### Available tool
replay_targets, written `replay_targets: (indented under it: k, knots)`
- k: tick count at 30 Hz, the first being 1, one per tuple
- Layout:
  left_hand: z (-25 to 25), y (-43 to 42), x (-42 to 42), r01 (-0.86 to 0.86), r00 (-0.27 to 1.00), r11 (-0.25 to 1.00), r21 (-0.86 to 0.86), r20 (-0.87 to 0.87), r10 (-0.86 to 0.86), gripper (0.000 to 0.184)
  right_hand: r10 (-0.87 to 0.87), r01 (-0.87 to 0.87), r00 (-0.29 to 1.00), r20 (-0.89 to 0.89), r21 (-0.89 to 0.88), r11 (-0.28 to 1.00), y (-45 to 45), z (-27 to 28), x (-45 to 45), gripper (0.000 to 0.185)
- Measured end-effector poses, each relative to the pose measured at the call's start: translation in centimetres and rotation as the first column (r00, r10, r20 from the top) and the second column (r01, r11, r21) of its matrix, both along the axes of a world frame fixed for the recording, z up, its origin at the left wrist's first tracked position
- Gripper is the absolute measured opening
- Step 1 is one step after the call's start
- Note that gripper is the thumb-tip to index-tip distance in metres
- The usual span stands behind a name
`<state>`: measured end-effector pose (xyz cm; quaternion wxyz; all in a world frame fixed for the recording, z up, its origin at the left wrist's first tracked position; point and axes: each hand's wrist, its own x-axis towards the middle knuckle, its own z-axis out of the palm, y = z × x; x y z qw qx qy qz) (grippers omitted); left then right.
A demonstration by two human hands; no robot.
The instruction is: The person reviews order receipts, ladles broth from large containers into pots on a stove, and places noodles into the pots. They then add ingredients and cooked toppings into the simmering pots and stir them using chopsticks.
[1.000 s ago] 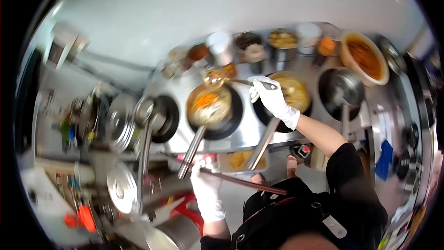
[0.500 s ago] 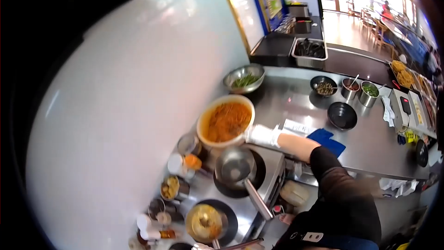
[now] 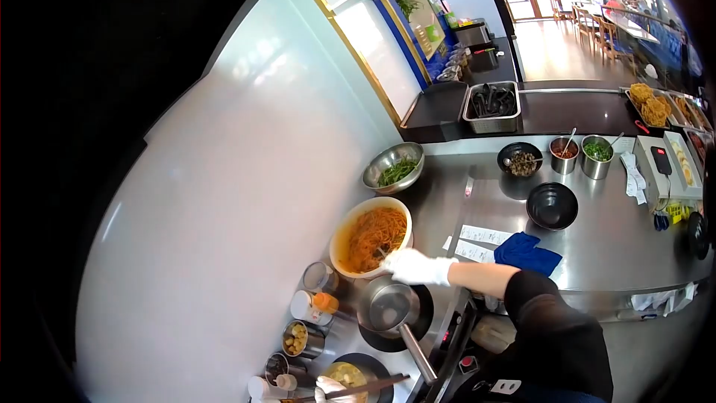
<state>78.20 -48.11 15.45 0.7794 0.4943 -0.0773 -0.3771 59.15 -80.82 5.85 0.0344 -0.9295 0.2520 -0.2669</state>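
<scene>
One right hand (image 3: 416, 267) nearest the noodle bowl (image 3: 341, 244), its grip unclear from here — the farther left hand (image 3: 327, 383) clamps a brown stick (image 3: 384, 383).

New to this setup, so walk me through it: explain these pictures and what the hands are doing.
There is no robot here: a person works with both hands, in white gloves. All three pictures come from one camera worn on the head, looking forward and down.

The left hand holds a long dark stick at the bottom edge. The right hand reaches over a wide bowl of orange-red food; whether it grips something there, I cannot tell.

Nearby sits a metal pan. On the steel counter lie a blue cloth, a black bowl and a metal bowl of greens.
</scene>
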Motion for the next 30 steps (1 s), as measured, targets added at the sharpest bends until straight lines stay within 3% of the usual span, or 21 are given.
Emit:
replay_targets:
  k: [1, 2, 3, 4, 5, 7, 8, 9, 10, 12, 13, 15, 17, 18, 19, 21, 23, 25, 26, 27, 30]
  knots:
    - [-1.2, -0.7, -0.1, -0.209, 0.763, 0.937, 0.279, 0.646, -0.022, 0.027, 0.138, -0.145, 0.973, 0.183, 0.025, 0.989, 2.7, 0.7, 0.5, 0.04]
    - [-4.9, -0.9, 2.5, -0.089, 0.838, 0.987, 0.135, 0.546, 0.001, 0.034, 0.246, -0.277, 0.945, 0.215, 0.126, 0.953, 6.0, 2.6, 0.9, 0.047]
    - [-2.7, -1.7, 1.2, -0.103, 0.992, 0.984, -0.144, -0.084, 0.091, 0.034, 0.347, -0.404, 0.902, 0.256, 0.225, 0.887, 9.4, 4.3, 1.4, 0.055]
    - [-0.4, -2.3, 0.1, -0.293, 0.738, 0.892, -0.345, -0.675, -0.019, 0.035, 0.419, -0.536, 0.839, 0.348, 0.39, 0.748, 12.2, 5.2, 2.3, 0.062]
    - [-3.1, -2.4, 1.7, -0.161, 0.827, 0.908, -0.387, -0.555, -0.09, 0.04, 0.467, -0.648, 0.762, 0.449, 0.528, 0.549, 14.8, 5.5, 3.4, 0.069]
    - [-4.6, -2.1, 0.6, 0.021, 0.935, 0.891, -0.453, -0.307, -0.178, 0.043, 0.547, -0.735, 0.676, 0.493, 0.396, 0.551, 19.4, 4.4, 6.1, 0.077]
    - [-6.4, -1.7, 1.4, 0.287, 0.912, 0.714, -0.639, -0.045, -0.408, 0.043, 0.581, -0.807, 0.59, 0.56, 0.399, 0.434, 21.0, 5.5, 7.0, 0.081]
    - [-5.8, -1.2, 0.9, 0.134, 0.959, 0.885, -0.445, -0.169, -0.229, 0.046, 0.539, -0.827, 0.561, 0.628, 0.397, 0.398, 22.4, 5.6, 7.6, 0.072]
    - [-6.0, 2.2, 1.0, 0.031, 0.955, 0.908, -0.418, -0.256, -0.15, 0.048, 0.621, -0.861, 0.472, 0.626, 0.48, 0.17, 26.7, 4.3, 9.9, 0.072]
    - [-5.8, 2.9, 2.4, 0.052, 0.931, 0.9, -0.432, -0.304, -0.2, 0.05, 0.107, -0.737, 0.674, 0.731, 0.656, 0.163, 28.6, 4.2, 11.4, 0.023]
    - [-6.6, 4.9, 3.6, 0.074, 0.928, 0.891, -0.447, -0.296, -0.226, 0.05, 0.449, -0.81, 0.558, 0.698, 0.34, 0.477, 28.3, 5.6, 13.0, 0.018]
    - [-10.1, 10.1, 5.9, 0.139, 0.972, 0.947, -0.291, -0.142, -0.186, 0.043, 0.353, -0.697, 0.701, 0.62, 0.492, 0.521, 30.2, 5.4, 14.3, 0.018]
    - [-10.0, 16.6, 8.2, 0.035, 0.969, 0.989, 0.144, 0.235, -0.069, 0.037, 0.351, -0.673, 0.718, 0.602, 0.468, 0.573, 31.1, 5.0, 17.5, 0.021]
    - [-12.2, 20.2, 10.2, -0.223, 0.808, 0.913, 0.34, 0.589, -0.022, 0.04, 0.358, -0.68, 0.721, 0.593, 0.506, 0.532, 31.7, 4.4, 19.2, 0.021]
    - [-14.4, 23.9, 12.3, -0.505, 0.527, 0.76, 0.409, 0.844, -0.104, 0.044, 0.36, -0.679, 0.728, 0.584, 0.544, 0.492, 32.5, 3.7, 20.9, 0.022]
    - [-13.8, 30.6, 16.0, -0.821, 0.171, 0.447, 0.356, 0.9, -0.402, 0.053, 0.414, -0.682, 0.731, 0.542, 0.579, 0.447, 34.9, 3.6, 24.6, 0.019]
    - [-14.4, 35.9, 19.4, -0.874, 0.274, 0.195, 0.446, 0.782, -0.559, 0.058, 0.424, -0.715, 0.699, 0.576, 0.565, 0.411, 37.2, 0.8, 29.2, 0.016]
    - [-16.5, 40.1, 22.0, -0.776, 0.424, 0.123, 0.619, 0.656, -0.625, 0.067, 0.393, -0.696, 0.714, 0.579, 0.643, 0.318, 39.7, -0.5, 33.5, 0.014]
    - [-17.6, 41.4, 22.9, -0.652, 0.536, 0.096, 0.752, 0.546, -0.644, 0.065, 0.403, -0.623, 0.774, 0.489, 0.702, 0.345, 40.7, -1.3, 35.5, 0.013]
    - [-19.2, 42.1, 23.3, -0.644, 0.538, 0.1, 0.758, 0.543, -0.645, 0.065, 0.381, -0.604, 0.785, 0.488, 0.74, 0.296, 42.0, -1.8, 37.0, 0.016]
    - [-21.7, 42.6, 23.3, -0.567, 0.501, 0.118, 0.815, 0.455, -0.736, 0.059, 0.391, -0.574, 0.808, 0.44, 0.739, 0.353, 43.3, -5.0, 40.4, 0.021]
